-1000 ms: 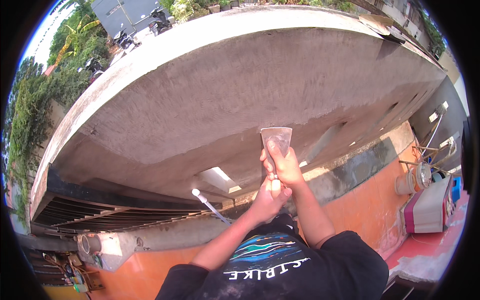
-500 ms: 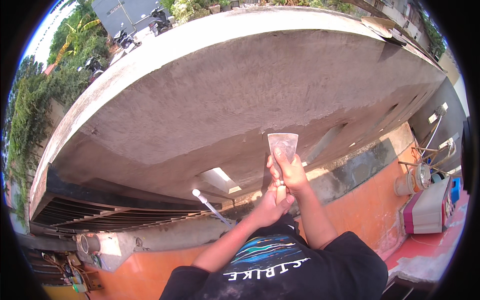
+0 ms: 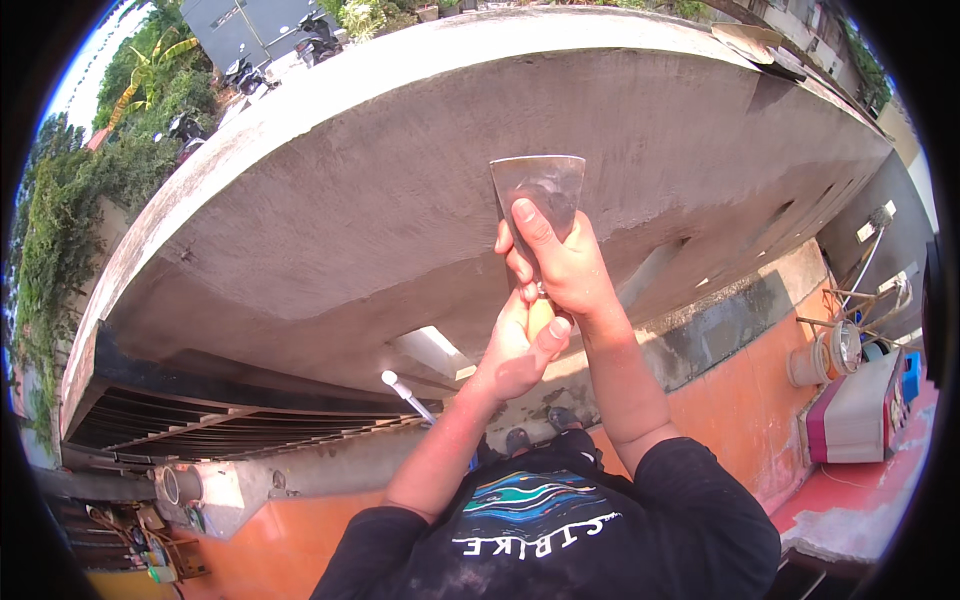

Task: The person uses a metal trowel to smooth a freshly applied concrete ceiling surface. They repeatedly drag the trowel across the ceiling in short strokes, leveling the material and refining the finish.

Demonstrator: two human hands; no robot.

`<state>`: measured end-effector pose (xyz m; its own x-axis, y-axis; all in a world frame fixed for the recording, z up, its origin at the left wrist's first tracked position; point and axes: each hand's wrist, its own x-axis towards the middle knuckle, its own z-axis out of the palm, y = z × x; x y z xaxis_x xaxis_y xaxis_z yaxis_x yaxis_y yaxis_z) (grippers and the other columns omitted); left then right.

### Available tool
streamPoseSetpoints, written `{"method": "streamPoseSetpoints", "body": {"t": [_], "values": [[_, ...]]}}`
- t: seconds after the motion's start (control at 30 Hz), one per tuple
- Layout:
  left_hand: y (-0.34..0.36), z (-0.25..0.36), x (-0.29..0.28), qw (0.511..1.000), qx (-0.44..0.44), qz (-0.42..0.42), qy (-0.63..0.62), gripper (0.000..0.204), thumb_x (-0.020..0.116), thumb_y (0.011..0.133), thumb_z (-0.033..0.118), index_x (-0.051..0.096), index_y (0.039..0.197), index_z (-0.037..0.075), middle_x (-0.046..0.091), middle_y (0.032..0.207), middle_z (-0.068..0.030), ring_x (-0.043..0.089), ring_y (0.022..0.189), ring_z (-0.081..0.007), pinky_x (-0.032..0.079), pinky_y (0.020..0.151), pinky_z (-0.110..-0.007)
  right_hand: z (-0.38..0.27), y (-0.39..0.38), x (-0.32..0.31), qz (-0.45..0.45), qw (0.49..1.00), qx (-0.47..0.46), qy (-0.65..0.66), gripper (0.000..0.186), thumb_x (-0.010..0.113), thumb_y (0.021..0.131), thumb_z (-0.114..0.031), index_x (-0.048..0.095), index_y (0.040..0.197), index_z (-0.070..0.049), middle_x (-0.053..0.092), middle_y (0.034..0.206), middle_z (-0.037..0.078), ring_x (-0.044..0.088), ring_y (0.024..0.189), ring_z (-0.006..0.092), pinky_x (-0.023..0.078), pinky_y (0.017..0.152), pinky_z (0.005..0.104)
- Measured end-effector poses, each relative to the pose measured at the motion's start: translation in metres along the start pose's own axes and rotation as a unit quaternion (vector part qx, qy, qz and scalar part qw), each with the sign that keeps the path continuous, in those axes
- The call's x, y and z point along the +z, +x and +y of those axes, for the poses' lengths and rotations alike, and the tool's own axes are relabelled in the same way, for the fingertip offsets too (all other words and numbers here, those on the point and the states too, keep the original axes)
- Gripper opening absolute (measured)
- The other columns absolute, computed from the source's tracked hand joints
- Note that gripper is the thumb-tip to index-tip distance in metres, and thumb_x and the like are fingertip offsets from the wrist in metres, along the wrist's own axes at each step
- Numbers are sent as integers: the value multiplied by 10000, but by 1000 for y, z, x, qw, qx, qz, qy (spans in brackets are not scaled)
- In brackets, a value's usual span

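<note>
Both my hands are on a putty knife point(image 3: 540, 173) with a wide, flared metal blade pointing up toward the wall top. My right hand point(image 3: 572, 266) grips it near the blade's base, thumb pressed along the blade's face. Below it, my left hand point(image 3: 517, 355) wraps the pale yellowish handle, its thumb lying across the lower end. Ahead stands a grey plastered wall point(image 3: 360, 200), paler and rougher in its upper part, darker and smoother lower down. Whether the blade's edge touches the wall I cannot tell.
A rectangular opening point(image 3: 433, 350) pierces the lower wall. A white pipe point(image 3: 405, 393) stands left of my forearm. Dark metal slats point(image 3: 230, 428) lie further left. Buckets point(image 3: 808, 364) and a grey-and-maroon box point(image 3: 850, 415) stand at right on the orange floor point(image 3: 715, 410).
Both hands have moved up and slightly left with the putty knife. It now appears larger, higher on the wall. My feet have come into view below.
</note>
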<state>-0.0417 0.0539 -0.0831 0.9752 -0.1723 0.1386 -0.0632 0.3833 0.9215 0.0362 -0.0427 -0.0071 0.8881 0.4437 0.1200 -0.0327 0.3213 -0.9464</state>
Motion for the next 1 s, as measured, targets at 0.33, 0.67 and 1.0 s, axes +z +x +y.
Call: {"method": "streamPoseSetpoints", "body": {"t": [0.33,0.67,1.0], "values": [[-52,-53,14,990,-138,-20,-16,485,620,959,415,374,1185,64,489,812,11,465,642,-59,403,569,-230,79,-48,-31,59,988,139,9,485,552,984,-481,602,782,-43,501,550,1,457,447,71,379,410,238],[-33,-58,17,994,-107,1,6,515,625,942,464,400,1159,56,510,766,8,482,621,-63,420,560,-229,57,-36,-28,50,987,152,-30,478,559,980,-473,601,772,-45,480,536,-10,431,420,71,376,413,235],[-36,-61,29,993,-100,-23,-57,498,608,963,417,375,1206,50,486,780,9,481,633,-68,413,574,-230,45,-45,-33,60,985,156,-52,454,556,987,-451,607,776,-52,490,535,-5,441,412,69,374,408,233]]}}
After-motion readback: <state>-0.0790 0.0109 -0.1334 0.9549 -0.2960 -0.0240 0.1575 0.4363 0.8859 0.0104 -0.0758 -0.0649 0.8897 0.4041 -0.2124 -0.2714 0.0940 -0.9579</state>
